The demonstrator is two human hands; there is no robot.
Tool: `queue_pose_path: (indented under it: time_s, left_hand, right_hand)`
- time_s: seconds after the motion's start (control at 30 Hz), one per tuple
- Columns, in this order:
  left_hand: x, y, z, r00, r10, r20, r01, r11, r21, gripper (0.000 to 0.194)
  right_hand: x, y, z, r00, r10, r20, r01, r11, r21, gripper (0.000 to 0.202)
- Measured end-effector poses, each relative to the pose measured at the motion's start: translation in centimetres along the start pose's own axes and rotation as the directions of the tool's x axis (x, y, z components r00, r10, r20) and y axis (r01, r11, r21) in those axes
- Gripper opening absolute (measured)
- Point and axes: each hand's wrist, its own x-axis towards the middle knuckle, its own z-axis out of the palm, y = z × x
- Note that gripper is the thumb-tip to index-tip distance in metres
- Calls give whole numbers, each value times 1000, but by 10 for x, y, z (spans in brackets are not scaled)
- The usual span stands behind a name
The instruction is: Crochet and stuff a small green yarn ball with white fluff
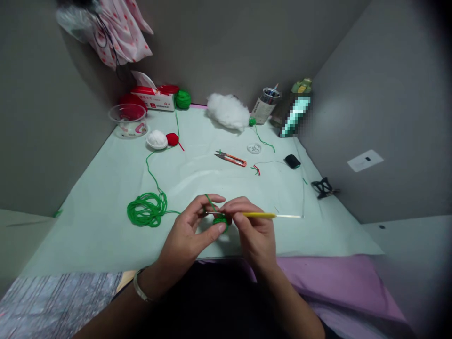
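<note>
My left hand [192, 228] pinches a small piece of green crochet [221, 221] between thumb and fingers. Green yarn runs over its raised index finger. In my right hand [254, 227] is a crochet hook [259, 215] with a yellow handle, held like a pen. The hook's metal tip points left and meets the upper edge of the crochet; the fingers partly hide the exact stitch. From my left hand the yarn leads to a loose coil of green yarn [146, 209] lying on the table to the left.
Thread snips [231, 159] lie beyond my hands, with yarn scraps [256, 170] to their right. Further back are a white yarn ball [157, 140], a plastic tub [130, 128], white stuffing [228, 111] and a pen holder [264, 107]. Grey partitions enclose the table. A black claw clip [323, 187] lies right.
</note>
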Motion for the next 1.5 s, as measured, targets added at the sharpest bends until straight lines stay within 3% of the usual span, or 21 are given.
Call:
queue_pose_path:
  time_s: [0.1,0.2,0.3,0.4,0.47,0.53,0.6,0.7,0.77,0.83,0.9,0.97,1.03,1.1,1.17,1.23,1.27,1.3,1.37,1.5]
  left_hand:
    - [2,3,-4,998,-7,58,2,997,82,31]
    - [2,4,-6,990,-111,89,116,992,-45,28]
    - [-1,3,-3,962,-210,174,237,958,-159,37]
    - [-4,-2,-1,891,-290,349,363,917,-166,44]
    - [-2,-3,-2,858,-325,398,415,895,-164,40]
    - [4,1,-9,871,-328,366,428,872,-238,29]
    - [12,11,-19,909,-293,296,392,842,-370,23]
    - [26,37,-41,961,-266,74,268,838,-475,18]
    - [34,56,-54,965,-212,-153,116,871,-478,19]
    - [43,73,-64,955,-84,-285,-42,912,-409,21]
    - [51,83,-68,955,54,-290,-132,957,-257,18]
    - [62,85,-66,951,197,-237,-205,979,-8,18]
    - [74,79,-60,920,363,-150,-308,903,300,18]
    - [87,68,-52,844,536,-12,-435,698,569,19]
    - [100,55,-44,687,694,217,-599,371,710,33]
    - [111,42,-39,531,730,431,-693,81,716,49]
    - [115,36,-36,487,707,513,-718,-11,696,57]
    - [118,31,-34,469,682,561,-735,-50,676,63]
    - [123,23,-32,475,630,615,-759,-59,648,74]
    - [129,15,-38,588,575,569,-744,109,659,84]
  right_hand:
    - [0,-7,-1,988,-134,79,145,977,-155,25]
    - [4,-14,-4,970,-229,85,244,920,-306,33]
    - [17,-16,-11,946,-323,6,293,851,-436,34]
    - [39,-17,-24,902,-417,-115,299,793,-531,27]
    - [55,-19,-35,883,-428,-195,265,796,-545,18]
    - [72,-21,-44,910,-332,-249,183,860,-476,12]
    - [86,-24,-54,946,-144,-290,60,958,-281,14]
    - [102,-28,-72,956,23,-292,-26,1000,-6,18]
    - [107,-28,-86,974,40,-221,-64,993,-103,18]
    - [110,-27,-99,987,146,-67,-160,912,-378,25]
    - [112,-27,-106,950,299,93,-157,712,-685,31]
    - [114,-28,-105,912,368,181,-51,540,-840,38]
    - [118,-31,-94,910,340,237,6,560,-828,46]
    - [124,-33,-77,900,316,299,-58,767,-639,49]
    - [130,-30,-58,868,351,350,-219,905,-365,56]
    - [134,-20,-42,827,392,403,-355,920,-167,59]
    - [136,-12,-36,816,396,420,-390,915,-105,59]
    - [138,-4,-31,823,385,418,-402,914,-51,55]
    - [142,13,-27,893,355,276,-386,920,63,42]
    - [149,36,-35,934,336,119,-349,929,120,35]
